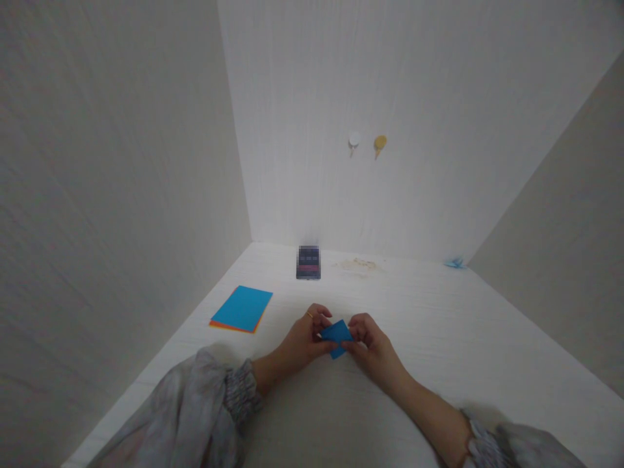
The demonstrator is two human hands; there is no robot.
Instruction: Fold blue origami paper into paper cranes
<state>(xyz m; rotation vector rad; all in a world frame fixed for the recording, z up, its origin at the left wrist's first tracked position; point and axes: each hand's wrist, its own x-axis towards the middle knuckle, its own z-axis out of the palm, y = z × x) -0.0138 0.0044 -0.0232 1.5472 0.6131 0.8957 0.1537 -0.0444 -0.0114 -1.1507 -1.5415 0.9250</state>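
Between my two hands is a small folded piece of blue paper (338,334), diamond-shaped with one corner pointing away from me. My left hand (312,338) pinches its left corner, thumb in front and fingers behind; a ring shows on one finger. On the other side, my right hand (370,344) grips the right corner between thumb and curled fingers. The paper is held just over the white table, and the fingertips behind it are partly hidden.
To the left lies a stack of coloured paper sheets (242,308), blue on top with orange edges below. A dark phone-like object (309,262), blurred, is at the back wall. A small folded blue paper shape (455,262) sits in the far right corner. Two hooks (353,140) are on the wall.
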